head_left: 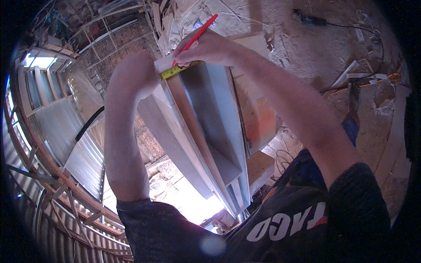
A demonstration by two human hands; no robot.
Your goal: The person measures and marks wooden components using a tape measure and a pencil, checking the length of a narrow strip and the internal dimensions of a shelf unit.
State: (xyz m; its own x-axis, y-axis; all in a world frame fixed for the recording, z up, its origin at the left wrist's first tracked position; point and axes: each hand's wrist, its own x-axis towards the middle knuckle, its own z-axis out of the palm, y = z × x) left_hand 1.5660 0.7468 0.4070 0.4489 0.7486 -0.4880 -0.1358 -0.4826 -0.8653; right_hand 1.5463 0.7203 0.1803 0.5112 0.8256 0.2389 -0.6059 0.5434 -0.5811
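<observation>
My right hand [195, 48] is closed on a red pencil [204, 27], its lower end at a pale board [163, 62] by a yellow tape measure [175, 70]. The tape lies across the top end of a long open wooden box [199, 105] with pale sides and a brown inner strip [184, 111]. My left hand [138, 74] is curled at the left end of the tape; its fingertips are mostly hidden behind the hand.
A stained board [258, 118] lies right of the box, a long plank [158, 131] left. Corrugated sheets [83, 153] and a curved timber frame [39, 171] line the left side. Cables [368, 33] and offcuts [344, 72] lie on the dusty floor [307, 52]. A leg [351, 122] shows at right.
</observation>
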